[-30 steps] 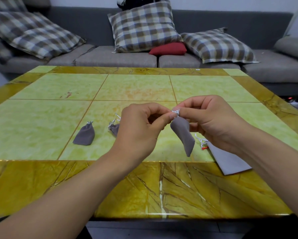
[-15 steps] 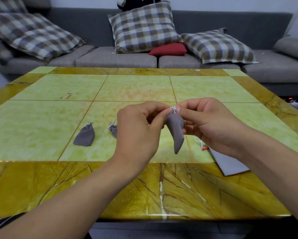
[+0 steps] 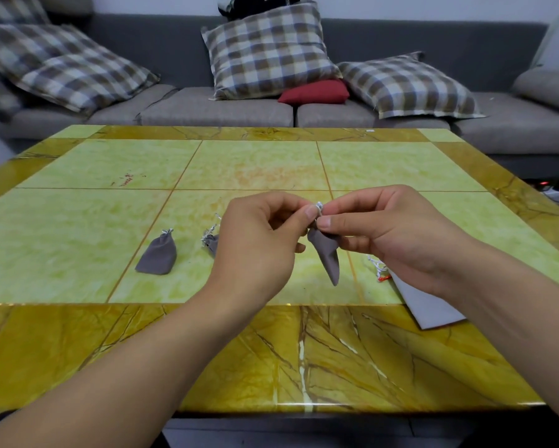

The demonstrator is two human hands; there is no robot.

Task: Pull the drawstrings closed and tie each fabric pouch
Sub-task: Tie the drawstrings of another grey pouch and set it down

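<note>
A small grey fabric pouch hangs above the table between my hands. My left hand and my right hand both pinch its white drawstring at the gathered mouth. A tied grey pouch lies on the table to the left. Another grey pouch with white strings lies behind my left hand, partly hidden. A flat grey pouch lies under my right wrist, with white strings at its mouth.
The table has green tiles and a yellow marble border. A grey sofa with checked cushions and a red pillow stands behind it. A small red tag lies by the flat pouch.
The held pouch swung left and a little up, then settled back; my fingers kept working the drawstring at its mouth. The pouches on the table have not moved.
</note>
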